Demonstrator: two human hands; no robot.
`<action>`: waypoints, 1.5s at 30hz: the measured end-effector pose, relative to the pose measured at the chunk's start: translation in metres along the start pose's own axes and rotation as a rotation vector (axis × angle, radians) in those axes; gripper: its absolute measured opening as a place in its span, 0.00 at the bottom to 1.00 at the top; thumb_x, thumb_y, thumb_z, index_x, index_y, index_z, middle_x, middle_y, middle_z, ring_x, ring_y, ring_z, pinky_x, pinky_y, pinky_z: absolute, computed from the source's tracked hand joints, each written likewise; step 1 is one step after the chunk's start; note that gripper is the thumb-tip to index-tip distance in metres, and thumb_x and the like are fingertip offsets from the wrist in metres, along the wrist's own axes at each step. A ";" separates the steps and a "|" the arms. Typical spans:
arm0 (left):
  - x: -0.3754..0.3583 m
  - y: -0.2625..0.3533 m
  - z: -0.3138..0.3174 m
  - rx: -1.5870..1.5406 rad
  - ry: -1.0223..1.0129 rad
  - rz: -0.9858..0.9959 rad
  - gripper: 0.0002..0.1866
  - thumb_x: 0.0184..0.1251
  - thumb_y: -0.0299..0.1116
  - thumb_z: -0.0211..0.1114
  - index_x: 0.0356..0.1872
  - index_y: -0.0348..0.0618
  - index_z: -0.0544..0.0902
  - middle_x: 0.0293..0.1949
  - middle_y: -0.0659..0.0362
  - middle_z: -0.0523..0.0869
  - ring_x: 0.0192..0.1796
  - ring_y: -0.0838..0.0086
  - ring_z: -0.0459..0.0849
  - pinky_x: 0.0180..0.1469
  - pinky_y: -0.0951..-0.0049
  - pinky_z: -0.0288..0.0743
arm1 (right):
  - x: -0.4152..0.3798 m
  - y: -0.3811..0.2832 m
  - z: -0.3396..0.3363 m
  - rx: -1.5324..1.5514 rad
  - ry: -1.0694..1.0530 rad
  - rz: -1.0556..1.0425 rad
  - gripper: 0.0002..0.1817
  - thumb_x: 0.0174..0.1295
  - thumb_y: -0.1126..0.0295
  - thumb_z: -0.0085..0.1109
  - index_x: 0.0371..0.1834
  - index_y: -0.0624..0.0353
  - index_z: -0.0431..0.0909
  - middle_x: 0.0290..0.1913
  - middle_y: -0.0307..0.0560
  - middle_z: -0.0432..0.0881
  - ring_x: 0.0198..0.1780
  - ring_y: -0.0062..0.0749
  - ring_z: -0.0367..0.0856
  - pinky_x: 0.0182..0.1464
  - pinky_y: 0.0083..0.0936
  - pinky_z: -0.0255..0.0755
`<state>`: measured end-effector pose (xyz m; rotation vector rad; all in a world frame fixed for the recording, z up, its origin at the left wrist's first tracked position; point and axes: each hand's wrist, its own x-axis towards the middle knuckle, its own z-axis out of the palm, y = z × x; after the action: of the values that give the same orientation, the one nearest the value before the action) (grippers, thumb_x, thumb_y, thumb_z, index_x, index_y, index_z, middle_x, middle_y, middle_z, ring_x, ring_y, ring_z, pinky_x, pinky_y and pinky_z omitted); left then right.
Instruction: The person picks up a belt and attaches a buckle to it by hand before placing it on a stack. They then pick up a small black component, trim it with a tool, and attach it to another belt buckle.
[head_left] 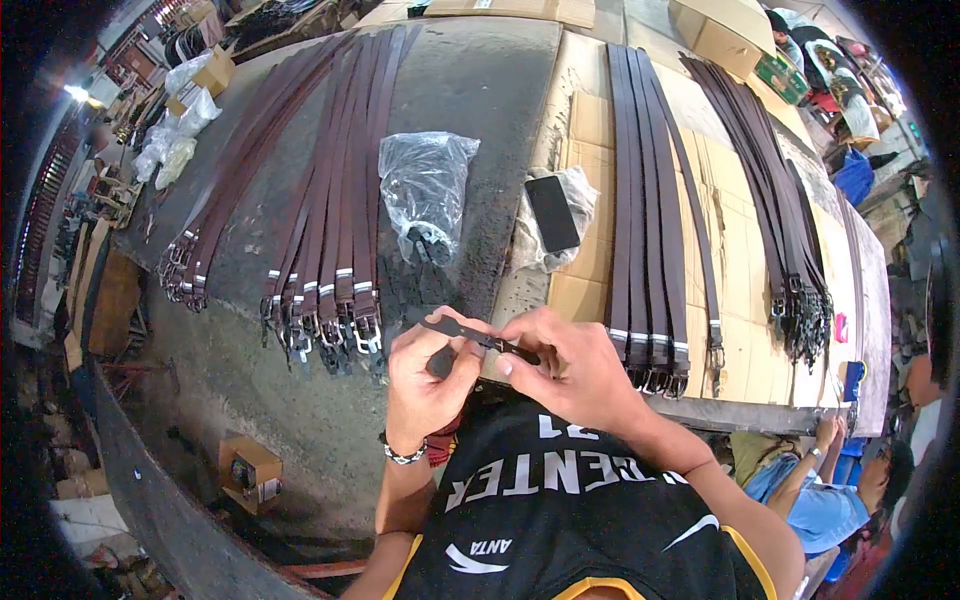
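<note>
My left hand and my right hand are close together at the table's near edge. Between their fingertips they pinch a small dark strip, its end sticking out past my left fingers. What the strip is made of I cannot tell. Just beyond my left hand, several small black pieces lie on the dark tabletop. Behind those is a clear plastic bag with more black pieces at its mouth. To the right of the bag a black phone rests on crumpled plastic.
Brown belts with metal buckles lie in rows on the left. Dark belts lie over cardboard at right, beside another bundle of belts. A person in a blue shirt is at the right. An open cardboard box stands below left.
</note>
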<state>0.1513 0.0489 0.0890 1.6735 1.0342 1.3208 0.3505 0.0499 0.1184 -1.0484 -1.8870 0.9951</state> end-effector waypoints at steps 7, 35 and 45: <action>0.003 0.011 0.010 0.031 0.027 0.003 0.07 0.58 0.15 0.68 0.27 0.35 0.78 0.24 0.58 0.79 0.38 0.65 0.88 0.42 0.67 0.79 | -0.002 0.007 0.006 -0.104 0.076 -0.132 0.09 0.62 0.72 0.66 0.44 0.58 0.80 0.25 0.48 0.79 0.22 0.41 0.81 0.26 0.33 0.73; -0.005 0.010 0.020 -0.042 0.118 -0.043 0.11 0.58 0.17 0.71 0.42 0.30 0.84 0.38 0.53 0.87 0.42 0.69 0.87 0.43 0.72 0.79 | -0.004 0.005 0.002 0.211 0.119 0.046 0.10 0.65 0.71 0.68 0.47 0.60 0.81 0.36 0.41 0.84 0.27 0.19 0.73 0.27 0.19 0.65; 0.002 0.012 0.022 -0.102 0.014 0.118 0.15 0.60 0.18 0.67 0.49 0.28 0.85 0.47 0.46 0.88 0.48 0.64 0.87 0.52 0.70 0.79 | -0.011 0.007 -0.004 0.256 0.113 0.039 0.12 0.62 0.71 0.71 0.46 0.59 0.81 0.38 0.41 0.83 0.34 0.23 0.79 0.30 0.21 0.69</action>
<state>0.1748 0.0448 0.0963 1.6714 0.8727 1.4386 0.3604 0.0432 0.1118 -0.9705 -1.6051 1.1417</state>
